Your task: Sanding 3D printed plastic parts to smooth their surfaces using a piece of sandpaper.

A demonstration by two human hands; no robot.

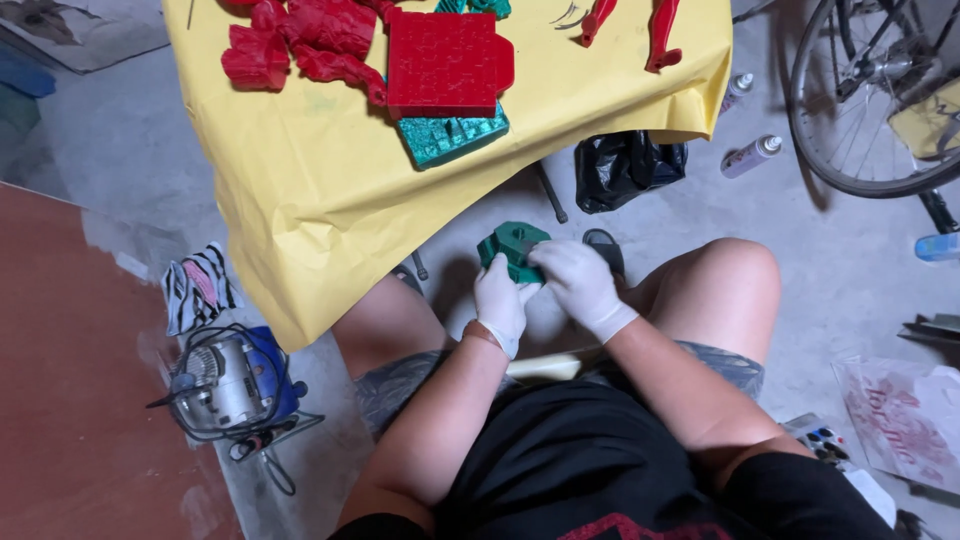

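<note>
Green plastic part (512,247) held over lap, pinched in grip of gloved left hand (500,303) and right hand (582,287) | done: red pieces (330,45), teal piece (450,135) on yellow tabletop (330,190) | left: green part unfinished, seemingly.

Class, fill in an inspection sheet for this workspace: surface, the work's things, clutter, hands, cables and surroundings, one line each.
Surface: yellow paper sheet draped over a table, hanging down at the near edge.
Work's things: small green part held over the lap; red pieces, a red plate and a green plate lie on the sheet.
Clutter: two spray cans, black bag, striped cloth on the floor.
Hands: left hand and right hand, both in white gloves, grip the green part.
Cables: black cord around a power tool.
Surroundings: concrete floor, bicycle wheel, brown board.
</note>
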